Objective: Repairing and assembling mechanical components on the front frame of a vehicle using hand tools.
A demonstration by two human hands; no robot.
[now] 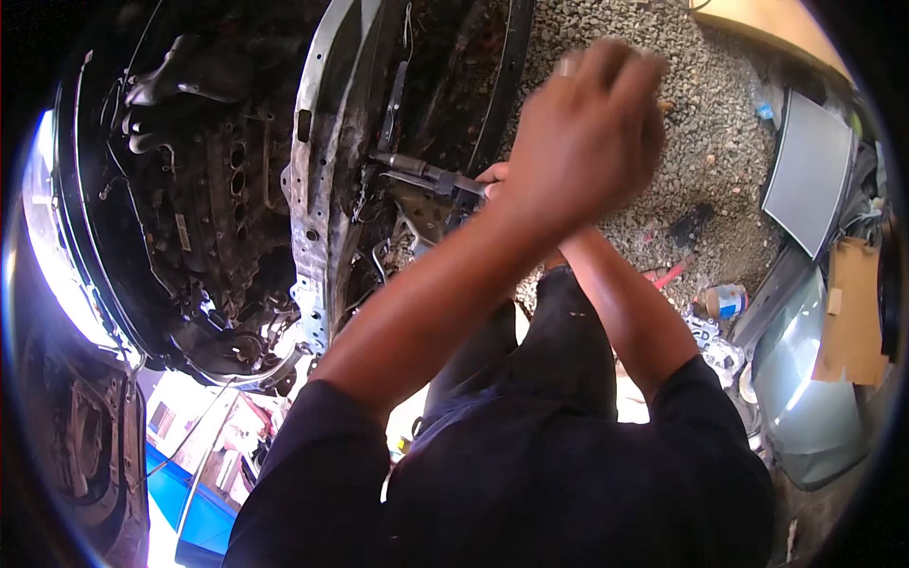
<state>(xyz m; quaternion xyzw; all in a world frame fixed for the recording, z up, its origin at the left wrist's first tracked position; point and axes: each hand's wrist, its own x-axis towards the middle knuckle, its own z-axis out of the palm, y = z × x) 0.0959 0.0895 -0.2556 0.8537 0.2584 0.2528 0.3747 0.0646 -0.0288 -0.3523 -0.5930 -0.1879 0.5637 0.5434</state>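
Observation:
My left forearm crosses in front of my right one. My left hand is raised over the gravel, blurred by motion, back toward me and fingers curled in; anything in its palm is hidden. A ring shows on one finger. Behind it, my right hand is mostly covered, with only some fingertips showing. These fingertips grip the near end of a metal socket tool. Its far end reaches left to the car's front crossmember, a bare metal beam with holes. Whether the socket sits on a bolt cannot be made out.
Left of the beam lies the open engine bay with a dark engine. Gravel covers the ground at right. A grey panel, a piece of cardboard, a pale body panel and a can lie there.

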